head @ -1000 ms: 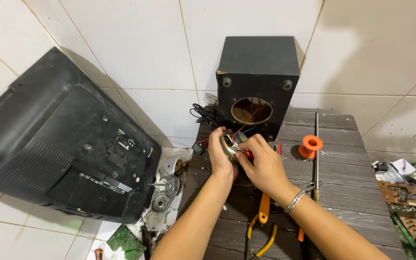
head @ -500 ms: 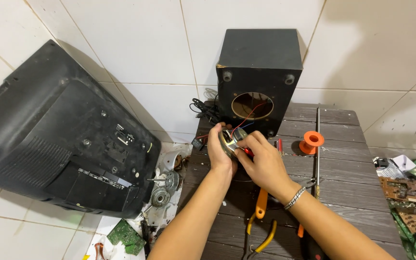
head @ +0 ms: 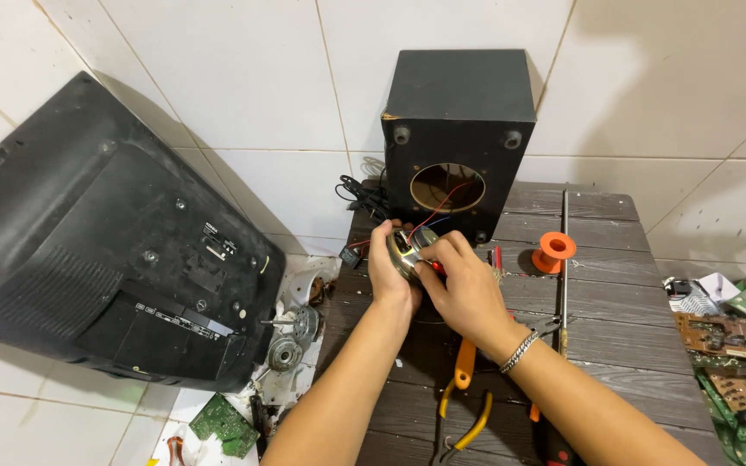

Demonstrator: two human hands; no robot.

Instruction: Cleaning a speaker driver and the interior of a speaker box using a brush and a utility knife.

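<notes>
A small round speaker driver (head: pixel 407 250) is gripped between the left hand (head: pixel 388 267) and the right hand (head: pixel 459 289), just in front of the open hole of the black speaker cabinet (head: pixel 459 121), tethered by thin wires (head: pixel 432 211)

**benchfixer:** How are your hands set?

**me:** Both forearms reach up from the bottom edge. My left hand (head: pixel 393 274) is curled, thumb on top; my right hand (head: pixel 462 285) pinches with its fingertips (head: pixel 426 266), bracelet on that wrist.
</notes>
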